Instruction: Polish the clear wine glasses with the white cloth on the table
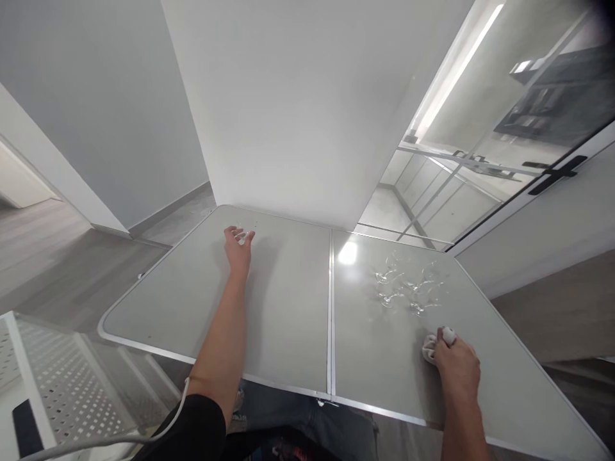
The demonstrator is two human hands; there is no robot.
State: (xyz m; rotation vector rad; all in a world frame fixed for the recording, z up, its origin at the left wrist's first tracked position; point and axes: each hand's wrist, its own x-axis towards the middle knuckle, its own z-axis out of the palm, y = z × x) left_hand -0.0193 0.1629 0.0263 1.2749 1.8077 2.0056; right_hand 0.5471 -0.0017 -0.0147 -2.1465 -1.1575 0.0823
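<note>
My left hand (pixel 239 246) reaches to the far side of the table's left half. Its fingers and thumb curve around a clear glass (pixel 246 235), which is faint and partly hidden by the hand. Over the right half, near the front, my right hand (pixel 456 363) is closed around a bunched white cloth (pixel 430 349). Part of the cloth sticks out to the left of the fist and part above it. Beyond this hand stand several clear stemmed glasses (pixel 410 288) in a close group; their outlines are hard to make out.
The pale folding table (pixel 288 301) has a metal rim and a seam across its middle. A white wall (pixel 298 115) rises behind it. At the right is a glass-paned door with a black handle (pixel 557 175). A white perforated rack (pixel 72 390) stands front left.
</note>
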